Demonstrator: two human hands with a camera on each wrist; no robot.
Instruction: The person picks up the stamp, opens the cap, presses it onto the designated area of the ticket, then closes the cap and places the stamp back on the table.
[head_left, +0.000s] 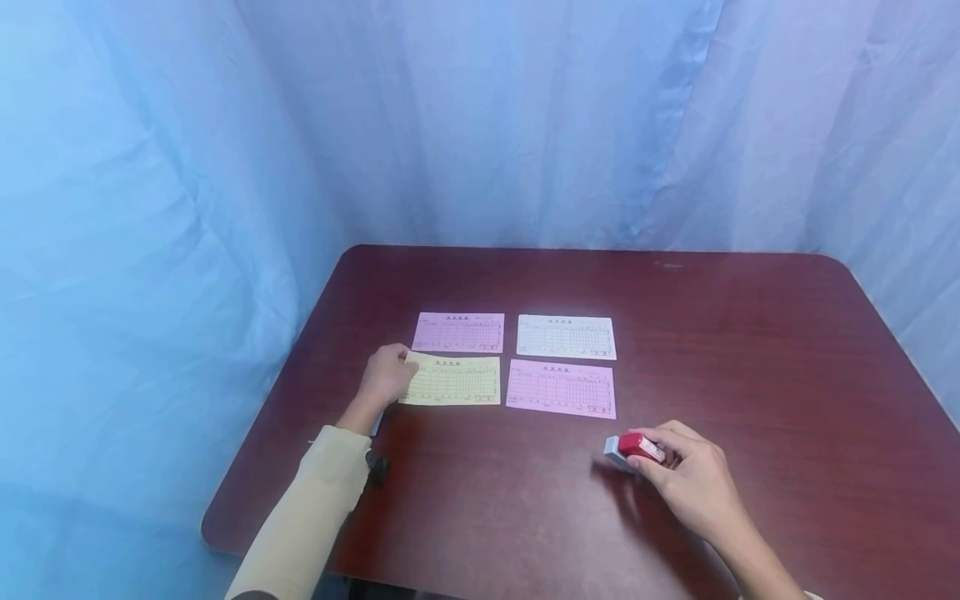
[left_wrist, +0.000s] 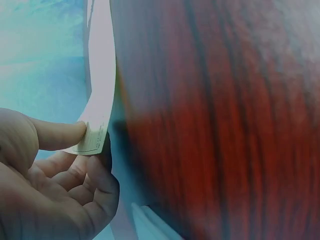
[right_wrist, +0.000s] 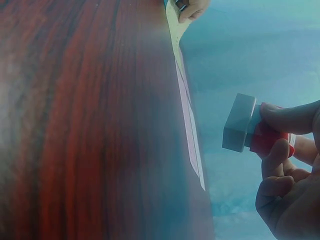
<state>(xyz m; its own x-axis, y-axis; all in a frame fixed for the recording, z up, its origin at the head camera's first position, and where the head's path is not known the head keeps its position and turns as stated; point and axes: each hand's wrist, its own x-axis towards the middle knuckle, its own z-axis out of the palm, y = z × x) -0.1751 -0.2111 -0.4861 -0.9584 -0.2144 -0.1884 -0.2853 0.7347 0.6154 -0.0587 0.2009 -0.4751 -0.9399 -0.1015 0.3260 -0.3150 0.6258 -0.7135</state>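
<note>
At the left edge of a yellow paper form slip (head_left: 456,383), my left hand (head_left: 387,375) pinches the corner between thumb and fingers. The left wrist view shows that slip (left_wrist: 102,65) bending up where the thumb presses it. My right hand (head_left: 697,479) grips a red stamp (head_left: 641,446) with a grey end, held tilted over the front right of the table. In the right wrist view the stamp's grey end (right_wrist: 239,122) points away from the fingers. A pink slip (head_left: 561,389) lies just right of the yellow one.
Behind these lie another pink slip (head_left: 459,333) and a white slip (head_left: 566,337), making two rows on the dark red wooden table (head_left: 750,350). Blue curtains (head_left: 480,125) hang behind the table and at both sides. Its rounded left edge runs near my left forearm.
</note>
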